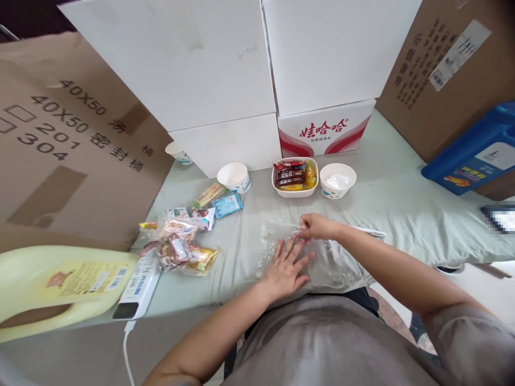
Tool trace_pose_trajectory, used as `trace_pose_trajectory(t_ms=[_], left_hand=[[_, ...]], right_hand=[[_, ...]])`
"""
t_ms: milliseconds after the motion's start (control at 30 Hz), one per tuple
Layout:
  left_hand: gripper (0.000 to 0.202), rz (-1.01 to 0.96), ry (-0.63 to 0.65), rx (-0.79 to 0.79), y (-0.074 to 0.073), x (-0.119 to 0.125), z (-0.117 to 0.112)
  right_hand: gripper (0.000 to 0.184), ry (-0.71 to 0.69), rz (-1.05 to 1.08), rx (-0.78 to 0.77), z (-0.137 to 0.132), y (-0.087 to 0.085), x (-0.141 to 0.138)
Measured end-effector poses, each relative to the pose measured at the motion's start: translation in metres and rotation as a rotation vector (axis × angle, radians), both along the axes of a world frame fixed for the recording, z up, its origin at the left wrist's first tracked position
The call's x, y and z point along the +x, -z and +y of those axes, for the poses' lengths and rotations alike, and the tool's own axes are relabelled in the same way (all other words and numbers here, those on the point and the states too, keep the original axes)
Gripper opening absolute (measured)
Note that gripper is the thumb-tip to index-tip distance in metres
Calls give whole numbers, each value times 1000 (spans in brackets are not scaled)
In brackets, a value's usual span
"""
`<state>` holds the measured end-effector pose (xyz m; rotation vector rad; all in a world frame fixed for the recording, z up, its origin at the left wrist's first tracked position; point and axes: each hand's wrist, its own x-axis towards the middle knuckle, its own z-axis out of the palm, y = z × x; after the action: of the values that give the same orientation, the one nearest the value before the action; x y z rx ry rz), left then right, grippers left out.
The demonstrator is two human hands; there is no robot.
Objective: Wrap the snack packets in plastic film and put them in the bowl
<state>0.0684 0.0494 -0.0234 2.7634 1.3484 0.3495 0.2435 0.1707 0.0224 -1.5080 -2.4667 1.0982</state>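
Observation:
A clear plastic bag [333, 262] lies flat on the pale green cloth [402, 203] in front of me. My left hand [285, 267] rests flat on it, fingers spread. My right hand [317, 227] pinches the bag's far edge between closed fingers. Beyond the bag stands a white oblong bowl [295, 191] filled with wrapped snacks, between an empty white bowl [337, 180] on its right and a white paper cup [234, 177] on its left.
A heap of snack packets [181, 241] lies at the left, near a yellow jug [56, 284] and a white power strip [139, 287]. White boxes [225, 80] and cardboard cartons [68, 145] wall the back. A blue crate [475, 150] sits at the right.

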Motion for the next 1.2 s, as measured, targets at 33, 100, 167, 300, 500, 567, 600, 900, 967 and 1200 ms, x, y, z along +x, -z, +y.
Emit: trace_pose_trajectory(t_ms=[33, 100, 167, 300, 500, 567, 600, 900, 967, 1200], left_hand=[[67, 39, 21, -33, 3, 3, 0], [71, 97, 15, -111, 6, 5, 1], [73, 127, -3, -180, 5, 5, 0], [73, 160, -41, -267, -5, 5, -7], [61, 41, -84, -125, -37, 11, 6], [50, -5, -138, -55, -39, 6, 24], [47, -3, -154, -45, -35, 0, 34], [50, -30, -356, -22, -3, -62, 38], [39, -179, -338, 50, -19, -63, 25], [24, -187, 69, -314, -48, -69, -27]], right_hand=[[13, 13, 6, -22, 9, -1, 5], [16, 61, 6, -29, 27, -6, 21], [18, 132, -14, 13, 44, -15, 41], [19, 317, -146, 263, 50, -42, 74], [28, 16, -152, 556, -13, -33, 46], [39, -139, -141, 555, -31, -8, 32], [53, -191, -151, 566, -36, 6, 29], [67, -97, -188, 635, -36, 27, 73], [57, -172, -37, 648, -49, 13, 78], [37, -518, 224, 431, -109, 23, 85]])
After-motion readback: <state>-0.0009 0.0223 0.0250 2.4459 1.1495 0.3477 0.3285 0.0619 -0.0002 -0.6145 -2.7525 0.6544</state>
